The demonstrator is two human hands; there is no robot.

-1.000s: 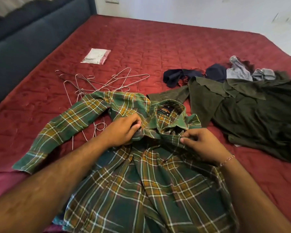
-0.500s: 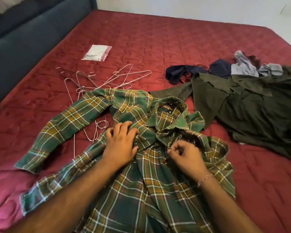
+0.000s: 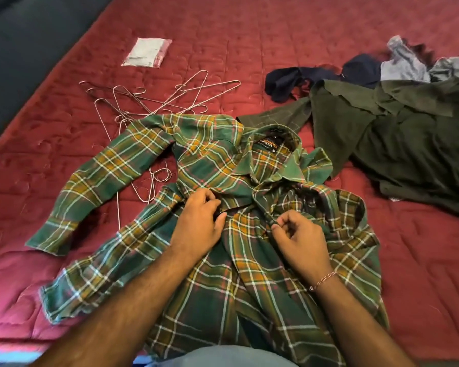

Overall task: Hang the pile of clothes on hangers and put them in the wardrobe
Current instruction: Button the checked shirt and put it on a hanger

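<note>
A green and orange plaid shirt (image 3: 149,165) lies face up on the red quilted bed (image 3: 276,49), collar away from me, one sleeve stretched out to the left. My left hand (image 3: 196,223) pinches the shirt's left front edge just below the collar, fingers curled. My right hand (image 3: 300,239) pinches the right front edge at the same height. Several thin wire hangers (image 3: 154,99) lie tangled beyond the shirt's left shoulder, some partly under the sleeve. A pile of clothes sits at the right: a dark olive garment (image 3: 398,144), a navy piece (image 3: 297,80) and grey pieces (image 3: 406,62).
A small white packet (image 3: 146,51) lies on the quilt at the far left. A dark blue sofa or headboard (image 3: 24,49) borders the bed on the left. Bare red quilt stretches across the far side.
Both hands slid down from the collar to the shirt's front edges below it. The shirt's right side has bunched up and the view has tilted downward.
</note>
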